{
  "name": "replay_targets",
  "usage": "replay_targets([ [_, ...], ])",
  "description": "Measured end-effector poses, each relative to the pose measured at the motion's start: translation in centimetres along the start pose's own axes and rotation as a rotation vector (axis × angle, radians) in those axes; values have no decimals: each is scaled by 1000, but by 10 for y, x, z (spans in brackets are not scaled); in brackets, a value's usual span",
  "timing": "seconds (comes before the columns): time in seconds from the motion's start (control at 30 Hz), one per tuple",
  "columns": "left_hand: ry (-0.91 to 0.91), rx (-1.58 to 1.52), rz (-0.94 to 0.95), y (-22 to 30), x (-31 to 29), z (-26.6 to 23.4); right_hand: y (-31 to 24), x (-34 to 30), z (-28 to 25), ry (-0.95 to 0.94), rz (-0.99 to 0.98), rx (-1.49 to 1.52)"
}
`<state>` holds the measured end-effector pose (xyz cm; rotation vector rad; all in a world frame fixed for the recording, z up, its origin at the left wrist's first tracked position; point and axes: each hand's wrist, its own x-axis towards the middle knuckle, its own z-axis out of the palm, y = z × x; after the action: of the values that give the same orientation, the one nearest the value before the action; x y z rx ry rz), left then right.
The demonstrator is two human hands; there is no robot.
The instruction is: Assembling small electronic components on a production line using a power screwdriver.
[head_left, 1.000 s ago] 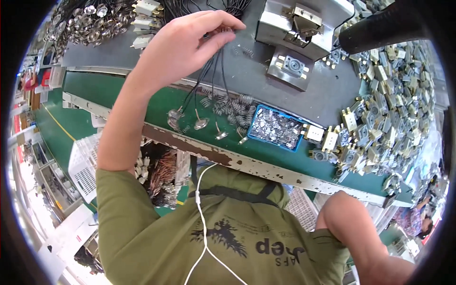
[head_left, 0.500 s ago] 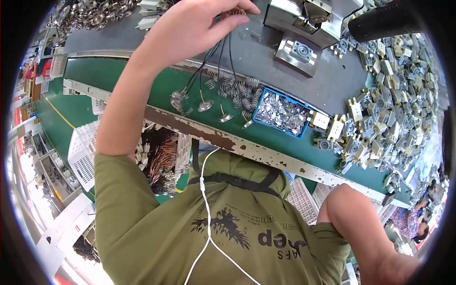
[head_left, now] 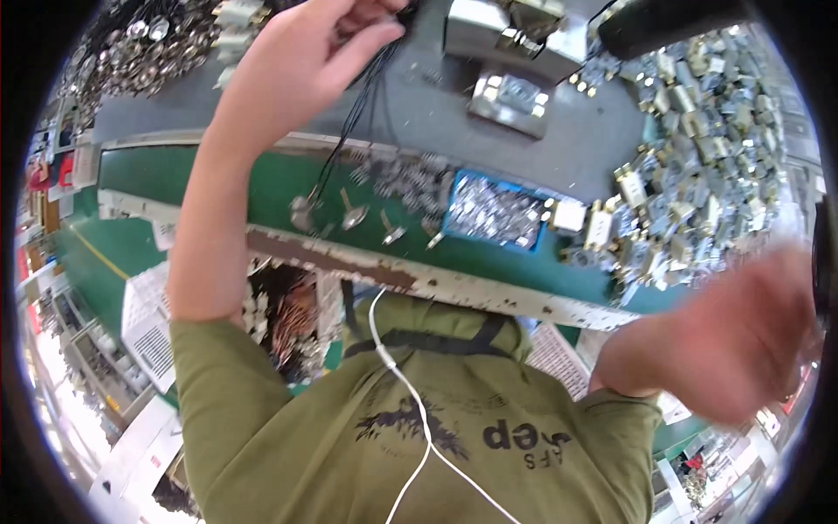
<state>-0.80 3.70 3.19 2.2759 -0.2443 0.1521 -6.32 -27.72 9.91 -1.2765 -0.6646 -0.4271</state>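
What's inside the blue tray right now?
The blue tray holds a heap of small, shiny metal pieces, too blurred to tell their exact shape. The heap covers the tray's floor, so anything underneath can't be seen.

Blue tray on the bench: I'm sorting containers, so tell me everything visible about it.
The blue tray is rectangular, open-topped, apparently plastic, and filled with small shiny silvery pieces, too blurred to tell apart. It sits upright on the green surface. Coiled springs crowd its left side and a whitish block lies by its right; contact is unclear. Neither the left hand nor the right hand touches it.
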Motion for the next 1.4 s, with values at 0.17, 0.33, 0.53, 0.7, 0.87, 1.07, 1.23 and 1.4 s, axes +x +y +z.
replay_targets([
  [0.17, 28, 120, 34, -25, -5, -5, 123, -74, 70, -702, 207, -645],
  [0.33, 51, 85, 80, -29, -3, -6, 144, -85, 96, -890, 181, -922],
  [0.53, 33, 111, 183, -43, -2, -7, 125, -46, 62, -736, 496, -494],
  [0.7, -38, 105, 257, -28, 0, 7, 101, -16, 13, -996, 476, -853],
  [0.87, -74, 124, 468, -14, 17, 46, 96, -42, -2, -897, 179, -1021],
  [1.07, -116, 135, 517, -5, 37, 87, 109, -69, -11, -747, 256, -977],
  [1.23, -190, 208, 527, -11, 40, 97, 111, -74, -12, -733, 271, -947],
  [1.4, -202, 254, 524, -4, 38, 98, 112, -73, -12, -778, 268, -961],
])
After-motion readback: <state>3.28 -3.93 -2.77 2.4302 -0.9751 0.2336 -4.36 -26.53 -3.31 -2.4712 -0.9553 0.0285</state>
